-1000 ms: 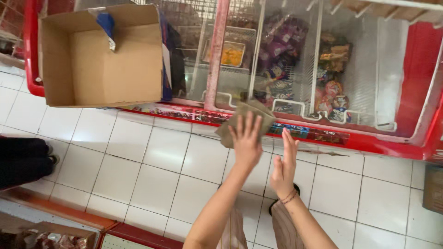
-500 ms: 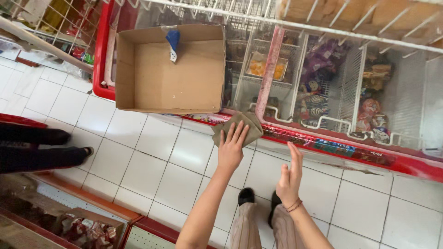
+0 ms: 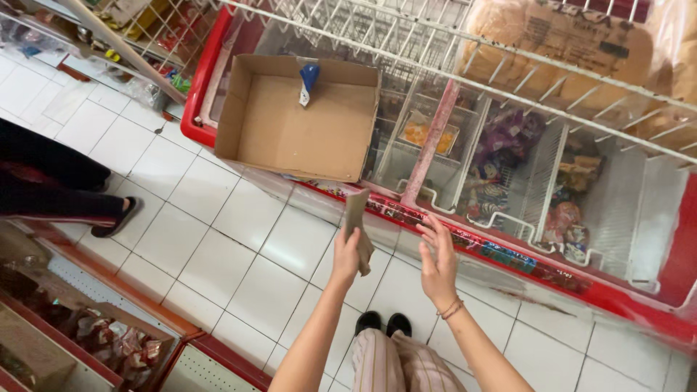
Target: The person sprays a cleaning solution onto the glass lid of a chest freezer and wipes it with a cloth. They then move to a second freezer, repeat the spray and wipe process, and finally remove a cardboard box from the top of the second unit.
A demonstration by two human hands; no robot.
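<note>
— Two hands were out over the white tile floor (image 3: 239,239), in the one view there was, from the head camera. The left hand (image 3: 346,255) had its fingers closed around a folded piece of brown cardboard (image 3: 356,225), gripping it by the lower end so it stood nearly upright.

— And where was that cardboard against the freezer?

— Just in front of the red front edge of the chest freezer (image 3: 508,254), below the near right corner of the open cardboard box (image 3: 298,123). It did not touch either, as far as I could tell.

— The other hand?

— The right hand (image 3: 438,263) held nothing. Its fingers were loosely spread and a little curled, palm turned toward the cardboard, a thin bracelet (image 3: 451,310) on the wrist.

— What sat on the freezer?

— The box lay across its left end, with a scrap of blue and white tape (image 3: 308,80) hanging at the far wall. Wrapped goods showed through the sliding glass lids (image 3: 508,145). A white wire rack (image 3: 406,43) ran along the far edge.

— Anyone else?

— A person's dark-clad leg and black shoe (image 3: 116,218) at the left edge of the floor.
</note>
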